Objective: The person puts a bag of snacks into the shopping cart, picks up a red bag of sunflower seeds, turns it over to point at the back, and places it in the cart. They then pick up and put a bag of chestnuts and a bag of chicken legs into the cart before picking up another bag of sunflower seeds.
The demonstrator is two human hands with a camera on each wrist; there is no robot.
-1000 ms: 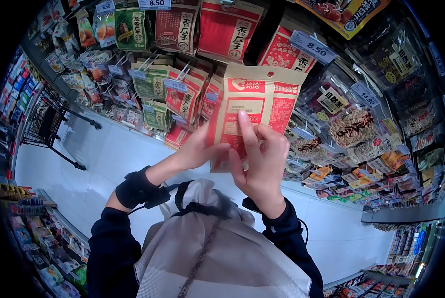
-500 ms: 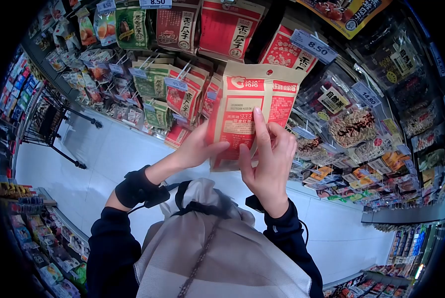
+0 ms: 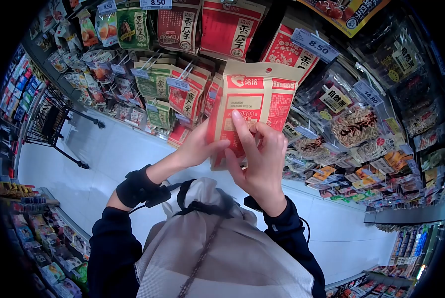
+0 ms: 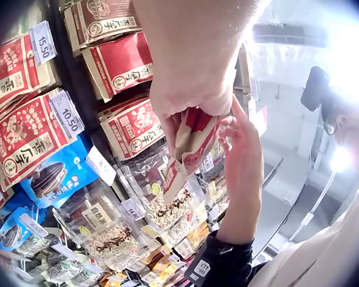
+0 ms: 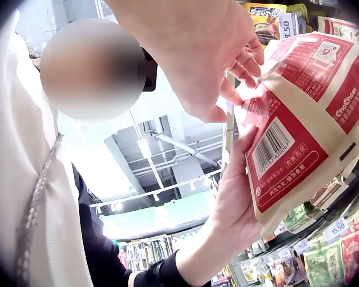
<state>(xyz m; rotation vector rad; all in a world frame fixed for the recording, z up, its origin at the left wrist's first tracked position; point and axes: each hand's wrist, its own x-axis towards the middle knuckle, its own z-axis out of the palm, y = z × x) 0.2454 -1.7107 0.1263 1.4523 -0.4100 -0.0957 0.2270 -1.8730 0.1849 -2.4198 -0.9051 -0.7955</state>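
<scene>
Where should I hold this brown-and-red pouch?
Grip the pouch near its bottom edge, coming from below on both sides, as the left hand and right hand do. It stands upright and looks full, so a low grip likely steadies it.

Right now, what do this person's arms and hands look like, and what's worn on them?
Both arms are in dark navy long sleeves, the left sleeve and the right sleeve. A black strapped unit sits on each wrist, the left wrist unit and the right wrist unit. A thin black cable loops beside the right sleeve. The left hand and right hand are bare, with no gloves on the fingers.
</scene>
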